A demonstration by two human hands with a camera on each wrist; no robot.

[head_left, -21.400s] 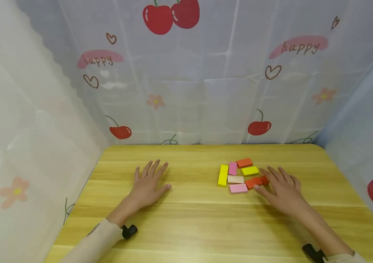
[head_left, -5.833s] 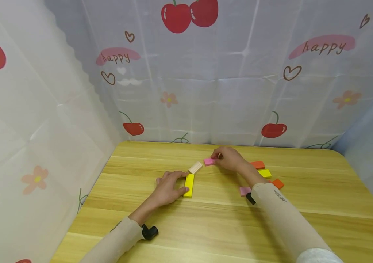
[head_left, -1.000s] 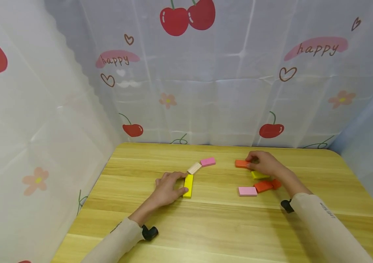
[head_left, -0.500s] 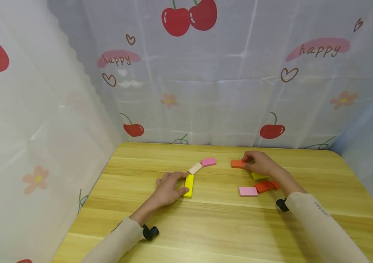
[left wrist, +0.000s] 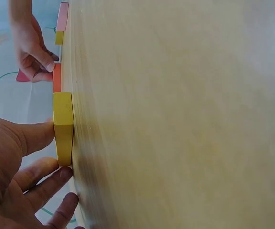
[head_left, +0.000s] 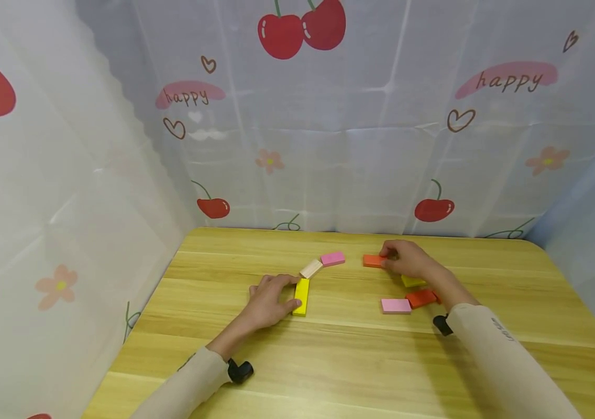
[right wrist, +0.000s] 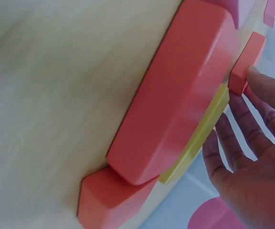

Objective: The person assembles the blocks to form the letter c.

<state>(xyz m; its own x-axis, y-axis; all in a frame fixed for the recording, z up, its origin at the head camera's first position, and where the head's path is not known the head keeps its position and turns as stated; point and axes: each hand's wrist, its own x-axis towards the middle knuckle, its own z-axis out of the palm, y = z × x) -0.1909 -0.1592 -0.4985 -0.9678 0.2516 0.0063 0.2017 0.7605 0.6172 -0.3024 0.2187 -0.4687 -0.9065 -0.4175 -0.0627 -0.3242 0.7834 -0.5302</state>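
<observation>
In the head view, my left hand [head_left: 266,302] holds a yellow block [head_left: 301,297] flat on the table, thumb at its near end and forefinger at its far end. A plain wooden block [head_left: 311,268] touches or nearly touches that far end, slanting away. Beyond it lies a pink block [head_left: 332,259], making a bent row. To the right, my right hand [head_left: 410,260] pinches an orange block [head_left: 372,261] by its right end, low at the tabletop. A gap separates it from the pink block. The right wrist view shows thumb and fingers on that orange block [right wrist: 247,62].
Under and before the right arm lie another pink block [head_left: 395,306], a red-orange block [head_left: 420,298], a yellow block [head_left: 413,281] partly hidden by the hand, and a smaller-looking orange block [right wrist: 113,198]. Patterned cloth [head_left: 318,145] walls the table's [head_left: 297,372] back and sides.
Earlier, the blocks lay clustered; yellow, wooden and pink ones now form the bent row at left. Over the last second my right hand slid the orange block leftward. My left hand stayed put.
</observation>
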